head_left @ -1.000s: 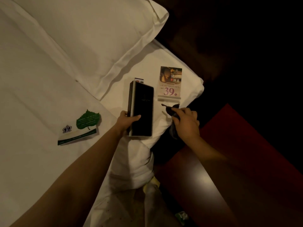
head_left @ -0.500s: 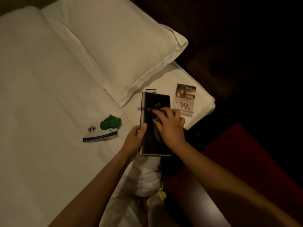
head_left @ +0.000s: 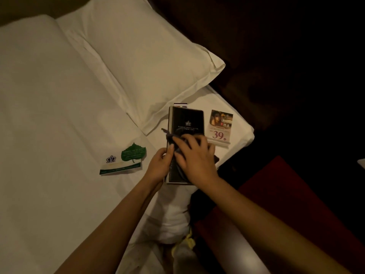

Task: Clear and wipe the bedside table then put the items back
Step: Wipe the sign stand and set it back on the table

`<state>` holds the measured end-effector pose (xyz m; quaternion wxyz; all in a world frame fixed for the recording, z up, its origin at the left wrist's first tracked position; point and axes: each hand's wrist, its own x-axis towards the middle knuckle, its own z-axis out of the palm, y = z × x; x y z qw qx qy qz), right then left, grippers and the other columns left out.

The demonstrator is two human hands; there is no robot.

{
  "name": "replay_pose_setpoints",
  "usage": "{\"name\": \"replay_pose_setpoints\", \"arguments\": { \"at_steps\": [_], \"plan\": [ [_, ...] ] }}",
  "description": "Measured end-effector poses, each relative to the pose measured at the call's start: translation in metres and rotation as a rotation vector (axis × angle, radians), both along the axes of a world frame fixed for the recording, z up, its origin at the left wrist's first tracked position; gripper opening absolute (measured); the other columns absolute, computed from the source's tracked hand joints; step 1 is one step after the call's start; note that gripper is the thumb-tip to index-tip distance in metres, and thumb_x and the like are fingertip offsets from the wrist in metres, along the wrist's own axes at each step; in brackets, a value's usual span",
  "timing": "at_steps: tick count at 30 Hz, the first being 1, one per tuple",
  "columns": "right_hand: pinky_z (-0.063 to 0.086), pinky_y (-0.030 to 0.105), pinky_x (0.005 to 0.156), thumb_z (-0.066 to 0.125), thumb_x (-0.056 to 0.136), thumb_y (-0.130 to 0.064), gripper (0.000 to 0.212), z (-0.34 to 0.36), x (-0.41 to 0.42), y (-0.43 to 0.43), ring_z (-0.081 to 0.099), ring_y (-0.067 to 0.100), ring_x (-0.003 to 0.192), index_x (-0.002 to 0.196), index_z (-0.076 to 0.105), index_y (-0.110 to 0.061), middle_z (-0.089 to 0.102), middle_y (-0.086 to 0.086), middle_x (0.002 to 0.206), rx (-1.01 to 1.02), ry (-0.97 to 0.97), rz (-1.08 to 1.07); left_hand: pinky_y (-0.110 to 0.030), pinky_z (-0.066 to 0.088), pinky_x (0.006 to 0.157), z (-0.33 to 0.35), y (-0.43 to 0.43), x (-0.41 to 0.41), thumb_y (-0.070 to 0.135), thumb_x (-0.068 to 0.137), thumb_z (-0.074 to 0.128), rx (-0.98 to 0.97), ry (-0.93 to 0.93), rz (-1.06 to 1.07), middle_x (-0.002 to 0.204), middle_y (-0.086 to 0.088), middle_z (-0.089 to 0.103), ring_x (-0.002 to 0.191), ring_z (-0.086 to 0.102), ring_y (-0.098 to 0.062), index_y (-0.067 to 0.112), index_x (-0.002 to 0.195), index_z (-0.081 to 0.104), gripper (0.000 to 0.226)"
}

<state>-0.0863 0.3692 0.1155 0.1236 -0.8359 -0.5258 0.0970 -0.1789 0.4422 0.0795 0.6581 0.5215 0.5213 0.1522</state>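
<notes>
— Folder (head_left: 186, 120), black with a small crest on the cover: where does it lie?
— Flat on the white bed (head_left: 49, 115), near its right edge, just right of the pillow (head_left: 142, 62) corner.
— And the hands?
— Left hand (head_left: 160, 165) steadies the folder's left edge, thumb on the cover; the other fingers are hidden, so their grip cannot be told. Right hand (head_left: 195, 155) presses a dark cloth (head_left: 171, 135) onto the cover, fingers spread and bent over it.
— Anything beside it?
— A price card (head_left: 220, 127) reading 39 just to its right, a green leaf card (head_left: 126, 159) well to the left. The dark red bedside table (head_left: 286, 204) sits nearer, at the right.
</notes>
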Motion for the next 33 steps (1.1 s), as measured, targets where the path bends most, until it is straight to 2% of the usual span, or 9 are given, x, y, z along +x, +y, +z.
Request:
{"name": "replay_pose_setpoints", "arguments": {
  "at_steps": [6, 9, 13, 16, 22, 25, 27, 31, 33],
  "plan": [
    [0.030, 0.041, 0.089, 0.042, 0.093, -0.037, 0.042, -0.006, 0.006, 0.005, 0.037, 0.028, 0.124, 0.135, 0.044, -0.033, 0.045, -0.001, 0.140, -0.004, 0.032, -0.005, -0.025, 0.052, 0.072, -0.002, -0.013, -0.012, 0.042, 0.093, 0.050, -0.033, 0.016, -0.022, 0.090, -0.002, 0.067, 0.083, 0.064, -0.011, 0.018, 0.092, 0.060, 0.026],
    [0.029, 0.043, 0.090, 0.045, 0.093, -0.034, 0.041, -0.002, 0.032, 0.021, 0.033, 0.030, 0.124, 0.134, 0.045, -0.031, 0.045, 0.001, 0.140, 0.027, 0.077, -0.115, -0.030, 0.051, 0.079, 0.004, -0.020, -0.016, 0.042, 0.092, 0.052, -0.002, 0.021, -0.077, 0.091, -0.007, 0.067, 0.083, 0.063, -0.014, 0.008, 0.095, 0.062, 0.035],
    [0.031, 0.049, 0.098, 0.045, 0.094, -0.030, 0.038, 0.004, 0.068, 0.033, 0.031, 0.033, 0.126, 0.131, 0.049, -0.028, 0.046, 0.005, 0.137, 0.050, 0.189, -0.295, -0.015, 0.050, 0.068, 0.009, -0.028, -0.023, 0.043, 0.091, 0.052, -0.017, -0.001, -0.122, 0.089, 0.001, 0.070, 0.077, 0.066, -0.003, 0.019, 0.090, 0.064, 0.027],
    [0.033, 0.047, 0.101, 0.043, 0.096, -0.027, 0.036, 0.006, 0.085, 0.033, 0.033, 0.034, 0.129, 0.131, 0.049, -0.022, 0.045, 0.011, 0.136, 0.076, 0.379, -0.365, -0.022, 0.053, 0.078, 0.013, -0.032, -0.028, 0.043, 0.092, 0.050, -0.061, -0.023, -0.111, 0.098, -0.003, 0.071, 0.090, 0.067, -0.011, 0.018, 0.094, 0.066, 0.030],
    [0.037, 0.029, 0.097, 0.041, 0.099, -0.021, 0.034, 0.004, 0.076, 0.015, 0.048, 0.031, 0.120, 0.131, 0.048, -0.012, 0.050, 0.018, 0.131, 0.216, 0.760, -0.411, -0.023, 0.057, 0.071, 0.009, -0.046, -0.016, 0.047, 0.093, 0.045, -0.218, -0.122, 0.040, 0.095, 0.000, 0.076, 0.090, 0.072, -0.013, 0.021, 0.097, 0.067, 0.034],
    [0.036, 0.025, 0.094, 0.041, 0.098, -0.022, 0.034, -0.007, 0.063, -0.005, 0.049, 0.028, 0.119, 0.130, 0.049, -0.012, 0.052, 0.017, 0.129, 0.183, 0.815, -0.385, -0.032, 0.055, 0.085, 0.004, -0.041, -0.002, 0.046, 0.094, 0.044, -0.200, -0.107, 0.144, 0.105, -0.006, 0.071, 0.098, 0.069, -0.020, 0.022, 0.097, 0.065, 0.032],
    [0.038, 0.031, 0.101, 0.041, 0.099, -0.023, 0.034, -0.017, 0.055, -0.022, 0.049, 0.029, 0.119, 0.130, 0.048, -0.014, 0.052, 0.017, 0.130, 0.149, 0.840, -0.405, -0.034, 0.054, 0.088, -0.002, -0.035, 0.003, 0.044, 0.095, 0.043, -0.185, -0.108, 0.151, 0.108, -0.009, 0.069, 0.100, 0.067, -0.020, 0.021, 0.097, 0.065, 0.032],
    [0.039, 0.038, 0.104, 0.042, 0.099, -0.022, 0.036, -0.046, 0.040, -0.059, 0.048, 0.034, 0.122, 0.132, 0.048, -0.010, 0.052, 0.019, 0.130, 0.005, 0.845, -0.449, -0.018, 0.055, 0.059, -0.025, -0.019, 0.014, 0.045, 0.094, 0.045, -0.118, 0.040, 0.135, 0.090, -0.006, 0.069, 0.080, 0.067, -0.014, 0.007, 0.098, 0.064, 0.043],
    [0.040, 0.040, 0.104, 0.042, 0.099, -0.022, 0.035, -0.059, 0.036, -0.075, 0.047, 0.035, 0.123, 0.132, 0.049, -0.011, 0.050, 0.019, 0.132, -0.060, 0.850, -0.461, -0.023, 0.056, 0.064, -0.038, -0.010, 0.020, 0.047, 0.093, 0.046, -0.111, 0.115, 0.096, 0.094, -0.012, 0.069, 0.082, 0.067, -0.019, 0.003, 0.106, 0.062, 0.049]
  ]
}}
